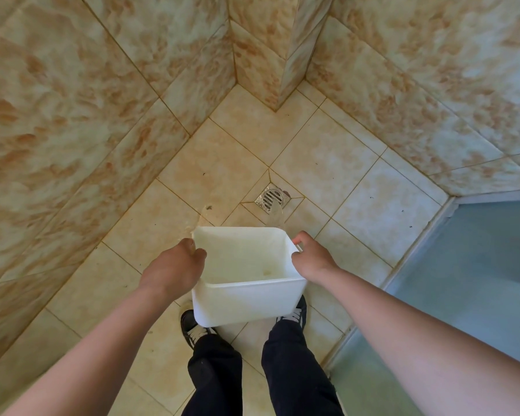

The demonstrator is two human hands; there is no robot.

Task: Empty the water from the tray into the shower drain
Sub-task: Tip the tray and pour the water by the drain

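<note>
While the white tray [246,274] hangs tipped forward over the tiled floor [318,157], clear of it and in front of my shoes, I see a thin stream leaving its far right corner toward the shower drain [270,199]. My left hand [177,265] clamps the left rim, my right hand [311,256] the right rim. Tipping too sharply would, I judge, overshoot the grate or splash the shoes. How much water remains is hard to make out, and the fingers outside the walls are hidden.
</note>
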